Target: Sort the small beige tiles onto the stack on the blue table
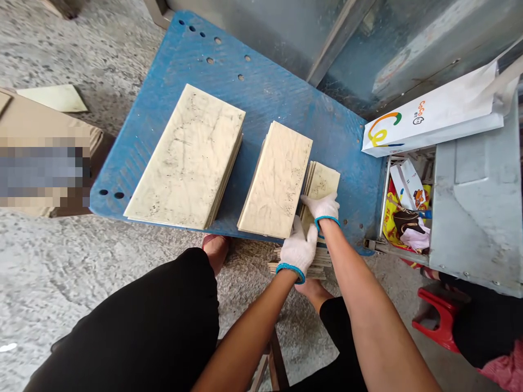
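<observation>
Both hands wear white knit gloves with blue cuffs. My left hand (297, 250) is at the near left corner of the smallest stack of cream, marble-patterned panels (324, 178), thumb and fingers closed around the corner. Beside it, my right hand (322, 209) lies across the near part of that stack, its fingertips gripping the left edge. The fingers' undersides are hidden. Left of my hands stands a medium panel stack (278, 177), and further left a larger one (190, 158). Below the table edge, more narrow panels (322, 261) are piled by my foot.
The stacks rest on a blue plastic table (269, 92) with holes. At right are a white paper bag (433, 117), an open drawer with packets (408, 212), a grey metal cabinet (478, 207) and a red stool (439, 316) with a person beside it. A cardboard box (49, 125) is at left.
</observation>
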### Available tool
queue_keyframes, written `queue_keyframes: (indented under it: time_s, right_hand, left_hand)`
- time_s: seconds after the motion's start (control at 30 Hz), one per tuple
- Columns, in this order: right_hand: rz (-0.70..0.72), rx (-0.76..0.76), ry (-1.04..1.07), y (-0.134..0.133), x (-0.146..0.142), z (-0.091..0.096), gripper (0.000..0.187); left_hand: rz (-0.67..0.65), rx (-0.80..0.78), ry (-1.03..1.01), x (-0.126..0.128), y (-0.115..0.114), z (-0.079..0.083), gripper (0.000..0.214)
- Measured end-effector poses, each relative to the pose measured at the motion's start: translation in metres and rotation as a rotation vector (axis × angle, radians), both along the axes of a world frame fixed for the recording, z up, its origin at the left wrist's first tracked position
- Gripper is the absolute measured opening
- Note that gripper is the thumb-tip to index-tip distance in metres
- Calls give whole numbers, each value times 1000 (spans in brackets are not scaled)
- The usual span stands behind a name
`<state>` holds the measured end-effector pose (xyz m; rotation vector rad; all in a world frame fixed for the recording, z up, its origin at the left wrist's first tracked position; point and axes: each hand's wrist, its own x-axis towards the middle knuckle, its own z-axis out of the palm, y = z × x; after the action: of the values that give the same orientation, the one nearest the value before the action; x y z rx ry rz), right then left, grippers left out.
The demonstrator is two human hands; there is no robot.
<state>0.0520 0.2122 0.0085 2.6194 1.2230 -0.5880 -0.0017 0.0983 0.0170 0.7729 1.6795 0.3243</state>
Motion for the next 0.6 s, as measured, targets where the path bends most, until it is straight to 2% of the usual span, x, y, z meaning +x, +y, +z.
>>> queue_keyframes:
  time_s: [0.2, 0.4, 0.5, 0.6]
  right_hand:
    - [39, 8, -45, -3, -7, 1, 111]
    - [81, 37, -48, -5, -2, -7, 110]
    - [109, 75, -44, -6, 2, -11, 104]
    - [156, 157, -48, -7, 1, -13, 90]
  left_hand:
    - [4, 18, 6, 3, -3, -3, 70]
    - [12, 31, 2, 4, -5, -5, 71]
    - [23, 43, 28, 5, -6, -5, 69]
    - [8, 26, 26, 5, -7, -6, 68]
